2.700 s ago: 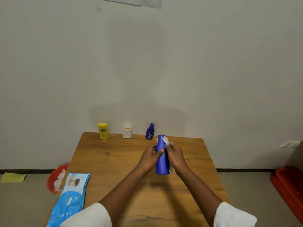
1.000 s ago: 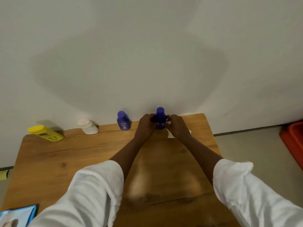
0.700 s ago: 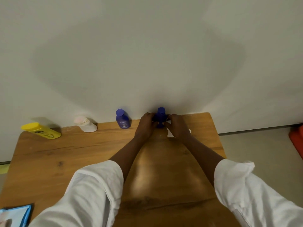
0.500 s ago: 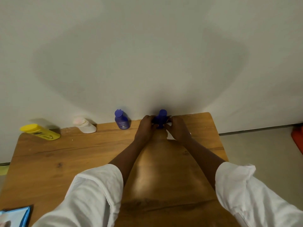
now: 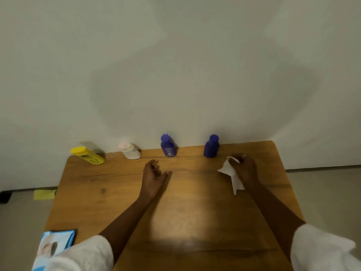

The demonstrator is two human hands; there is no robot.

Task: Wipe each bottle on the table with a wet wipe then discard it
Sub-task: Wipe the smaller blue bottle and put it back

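Along the far edge of the wooden table (image 5: 195,212), against the wall, stands a row of bottles: a yellow bottle (image 5: 88,155), a small white bottle (image 5: 130,151), a small blue bottle (image 5: 168,146) and a larger blue bottle (image 5: 211,146). My right hand (image 5: 245,169) hovers just right of the larger blue bottle, pinching a crumpled white wet wipe (image 5: 231,174) that hangs below it. My left hand (image 5: 154,174) is over the table in front of the small blue bottle, fingers loosely apart and holding nothing.
A blue pack of wet wipes (image 5: 55,244) lies at the table's near left corner, partly under my left sleeve. A yellow scrap (image 5: 44,194) lies on the floor to the left of the table.
Both hands have let go of the larger blue bottle, which now stands at the wall. My left hand moved left and back; my right hand drew away right with the wipe.
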